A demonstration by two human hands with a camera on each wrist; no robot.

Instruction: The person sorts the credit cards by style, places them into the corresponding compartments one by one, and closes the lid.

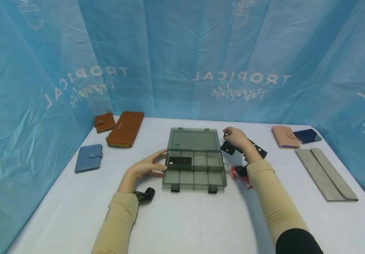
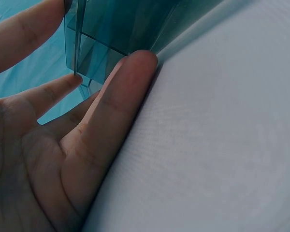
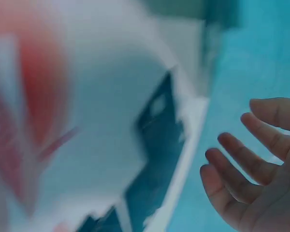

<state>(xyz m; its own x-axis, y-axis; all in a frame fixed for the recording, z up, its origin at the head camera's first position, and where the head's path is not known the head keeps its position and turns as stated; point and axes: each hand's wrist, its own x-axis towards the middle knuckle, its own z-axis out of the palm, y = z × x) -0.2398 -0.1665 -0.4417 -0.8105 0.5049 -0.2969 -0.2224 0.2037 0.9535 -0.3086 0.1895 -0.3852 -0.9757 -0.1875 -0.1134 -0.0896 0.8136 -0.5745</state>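
Observation:
A smoky-green clear plastic compartment box [image 1: 184, 178] lies with its lid [image 1: 196, 140] folded back. One black card [image 1: 180, 161] sits in its back left compartments. My left hand [image 1: 147, 164] touches the box's left side with fairly straight fingers; in the left wrist view the thumb [image 2: 130, 82] lies against the box's lower edge. To the right of the box, my right hand [image 1: 237, 137] hovers over several black cards [image 1: 228, 147] on the table. Its fingers are loosely bent, and the right wrist view shows nothing held in the hand [image 3: 256, 169].
Under the right forearm lies a clear piece with red print [image 1: 239, 180]. At left are a blue wallet [image 1: 88, 158], a brown wallet [image 1: 126, 128] and a small brown one [image 1: 104, 122]. At right are a pink wallet [image 1: 284, 137], a navy case [image 1: 306, 136] and a grey sleeve [image 1: 325, 176].

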